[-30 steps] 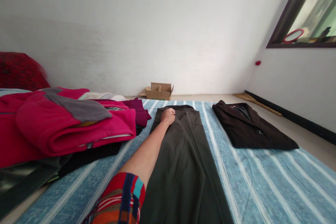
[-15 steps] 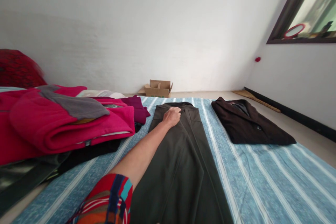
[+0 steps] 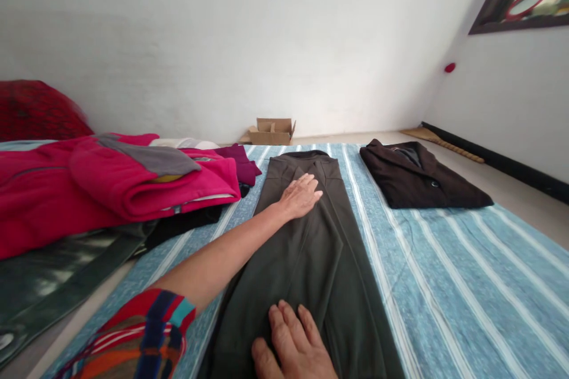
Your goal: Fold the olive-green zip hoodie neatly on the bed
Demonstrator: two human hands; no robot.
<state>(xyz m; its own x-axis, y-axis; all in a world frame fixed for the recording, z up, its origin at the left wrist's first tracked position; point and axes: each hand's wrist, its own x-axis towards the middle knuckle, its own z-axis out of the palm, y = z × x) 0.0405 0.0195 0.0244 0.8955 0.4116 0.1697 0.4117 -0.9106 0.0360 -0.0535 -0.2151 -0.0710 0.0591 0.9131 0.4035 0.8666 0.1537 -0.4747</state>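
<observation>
Head view: right hand (image 3: 296, 346) newly flat on trousers (image 3: 306, 249) beside left hand (image 3: 302, 196)

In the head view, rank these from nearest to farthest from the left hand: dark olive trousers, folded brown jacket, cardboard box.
1. Dark olive trousers: directly beneath the left hand, which lies flat on them.
2. Folded brown jacket: on the striped mat, to the right.
3. Cardboard box: on the floor by the far wall.

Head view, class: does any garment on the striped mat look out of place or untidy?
The dark trousers lie flat under the left hand and right hand; the brown jacket is neatly folded. Only the pink fleece sits loosely heaped on other clothes.
</observation>
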